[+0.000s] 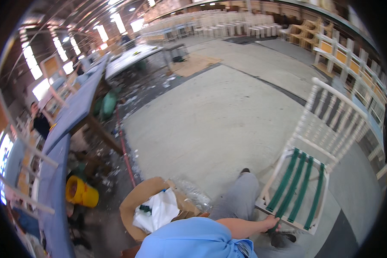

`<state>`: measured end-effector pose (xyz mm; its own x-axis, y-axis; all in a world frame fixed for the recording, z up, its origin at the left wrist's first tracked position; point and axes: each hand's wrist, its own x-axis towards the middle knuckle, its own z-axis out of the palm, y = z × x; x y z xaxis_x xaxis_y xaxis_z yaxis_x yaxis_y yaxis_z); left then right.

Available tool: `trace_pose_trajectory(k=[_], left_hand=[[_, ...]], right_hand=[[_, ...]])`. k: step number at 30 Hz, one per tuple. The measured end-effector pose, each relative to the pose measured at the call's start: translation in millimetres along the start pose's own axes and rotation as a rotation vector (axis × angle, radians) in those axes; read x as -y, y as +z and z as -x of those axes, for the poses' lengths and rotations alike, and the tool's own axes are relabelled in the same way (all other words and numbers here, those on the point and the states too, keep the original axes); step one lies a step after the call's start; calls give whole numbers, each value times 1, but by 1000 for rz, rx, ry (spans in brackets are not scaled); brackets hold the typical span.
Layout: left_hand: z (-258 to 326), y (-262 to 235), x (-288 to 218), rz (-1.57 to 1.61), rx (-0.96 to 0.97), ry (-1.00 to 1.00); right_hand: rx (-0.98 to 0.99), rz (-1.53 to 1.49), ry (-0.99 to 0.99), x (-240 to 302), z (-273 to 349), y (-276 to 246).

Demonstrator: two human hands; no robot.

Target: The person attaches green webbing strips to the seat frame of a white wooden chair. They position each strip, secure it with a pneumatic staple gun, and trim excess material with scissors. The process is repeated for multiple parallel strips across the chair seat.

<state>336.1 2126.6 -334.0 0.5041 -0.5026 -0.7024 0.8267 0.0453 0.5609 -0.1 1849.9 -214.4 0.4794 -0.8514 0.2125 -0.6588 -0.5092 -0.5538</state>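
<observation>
A white wooden chair (284,179) with turned spindles in its back stands at my right. Several green webbing straps (295,185) run side by side across its open seat frame, from the back rail to the front rail. My left hand (271,223) reaches over to the front rail at the near corner. Its fingers are closed on the end of a green strap, which hangs down past the rail. Below the hand, part of a dark shoe shows. My right hand is out of the picture.
A cardboard drum (129,206) with white plastic sheeting (161,210) stands close by my left. Farther left are a yellow bucket (81,192), a long blue-topped table (75,109) and a person (41,122). Stacked chairs (352,64) line the right; a red hose (125,155) crosses the floor.
</observation>
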Motion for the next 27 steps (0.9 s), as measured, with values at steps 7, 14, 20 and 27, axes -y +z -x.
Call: trace_pose_trajectory(k=[7, 14, 20, 27], left_hand=[[8, -28, 8, -56, 92, 78], [9, -36, 23, -717, -94, 200], [6, -52, 17, -735, 23, 129], [24, -61, 7, -1129, -233, 308]], right_hand=[[917, -347, 152, 158, 9, 170], [1254, -435, 257, 223, 40, 284], [1279, -455, 295, 224, 37, 307], [1239, -497, 335, 203, 36, 308]])
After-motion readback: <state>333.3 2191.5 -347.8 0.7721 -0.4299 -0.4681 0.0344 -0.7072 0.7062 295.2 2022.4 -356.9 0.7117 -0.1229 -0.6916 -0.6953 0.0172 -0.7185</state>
